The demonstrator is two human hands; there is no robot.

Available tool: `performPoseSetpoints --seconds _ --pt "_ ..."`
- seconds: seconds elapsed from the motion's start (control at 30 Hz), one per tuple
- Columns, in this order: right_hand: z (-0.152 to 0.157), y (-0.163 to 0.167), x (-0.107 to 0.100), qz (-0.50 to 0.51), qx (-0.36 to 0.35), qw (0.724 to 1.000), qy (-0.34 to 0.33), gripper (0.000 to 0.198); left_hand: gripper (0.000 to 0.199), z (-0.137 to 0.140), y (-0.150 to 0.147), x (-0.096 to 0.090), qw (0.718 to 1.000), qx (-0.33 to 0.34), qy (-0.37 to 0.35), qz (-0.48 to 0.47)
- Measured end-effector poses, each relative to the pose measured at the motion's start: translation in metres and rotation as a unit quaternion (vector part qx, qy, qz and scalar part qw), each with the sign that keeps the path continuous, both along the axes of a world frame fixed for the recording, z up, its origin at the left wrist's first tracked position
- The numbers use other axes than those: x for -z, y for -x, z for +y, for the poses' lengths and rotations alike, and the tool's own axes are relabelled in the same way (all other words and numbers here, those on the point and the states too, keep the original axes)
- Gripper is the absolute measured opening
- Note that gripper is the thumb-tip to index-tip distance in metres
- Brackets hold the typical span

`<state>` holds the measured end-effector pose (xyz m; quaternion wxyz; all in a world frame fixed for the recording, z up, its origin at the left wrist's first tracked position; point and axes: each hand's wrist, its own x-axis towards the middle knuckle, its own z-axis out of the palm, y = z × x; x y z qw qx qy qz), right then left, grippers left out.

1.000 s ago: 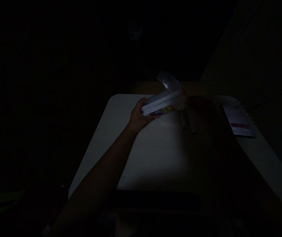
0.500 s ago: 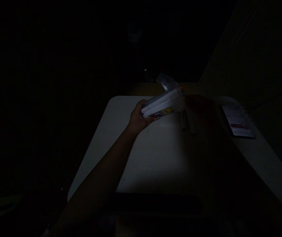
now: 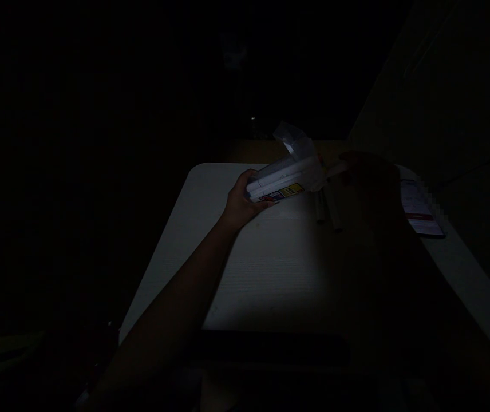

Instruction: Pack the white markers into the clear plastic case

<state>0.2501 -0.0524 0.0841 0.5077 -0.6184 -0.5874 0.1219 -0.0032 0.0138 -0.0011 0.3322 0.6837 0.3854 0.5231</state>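
Observation:
My left hand (image 3: 240, 200) is wrapped around the lower end of a clear plastic pack of white markers (image 3: 281, 177), held tilted above the table. A yellow and dark label shows on the pack's near side, and its clear flap (image 3: 290, 134) stands open at the upper right. In deep shadow, my right hand (image 3: 363, 169) is closed on the end of a white marker (image 3: 336, 169) that sticks out of the pack's mouth. Coloured marker ends show faintly there. Two more markers (image 3: 333, 212) lie on the table beneath, dim in the shadow.
The white table (image 3: 266, 269) has rounded corners. A lit phone (image 3: 423, 209) lies at its right edge, partly behind my right arm. A wall (image 3: 463, 114) stands on the right with a dark cable. Most of the room is too dark to make out.
My right hand has moved right, away from the pack's mouth, drawing a white marker partly out. The left hand and pack have hardly moved. My right arm now covers more of the phone.

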Motion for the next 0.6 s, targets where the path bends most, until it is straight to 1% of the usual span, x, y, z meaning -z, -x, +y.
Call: performPoseSetpoints --seconds 0.1,0.17,0.23,0.3,0.47,0.6 --pt "-0.0005 -0.0025 0.0027 0.039 -0.045 0.998 0.003 0.036 0.087 -0.0005 -0.0001 -0.0005 1.0 0.007 0.001 -0.005" --pt "-0.0022 0.0004 0.0012 0.033 -0.069 0.997 0.014 0.034 0.086 -0.0011 -0.0001 -0.0009 1.0 0.013 0.002 -0.005" --pt "-0.0041 0.0037 -0.0021 0.007 -0.057 0.998 0.041 0.027 0.086 -0.0019 0.0 -0.0011 1.0 0.015 0.002 -0.003" --pt "-0.0054 0.0048 -0.0049 0.001 -0.05 0.997 0.058 0.02 0.087 -0.0029 -0.0001 -0.0012 1.0 0.017 0.001 -0.001" --pt "-0.0067 -0.0025 -0.0043 0.0 -0.079 0.994 0.073 0.027 0.086 -0.0043 -0.0006 -0.002 1.0 0.02 0.0 0.001" --pt "-0.0076 -0.0039 -0.003 0.004 -0.093 0.992 0.087 0.032 0.086 -0.0033 -0.0004 -0.0025 1.0 0.011 -0.007 0.021"
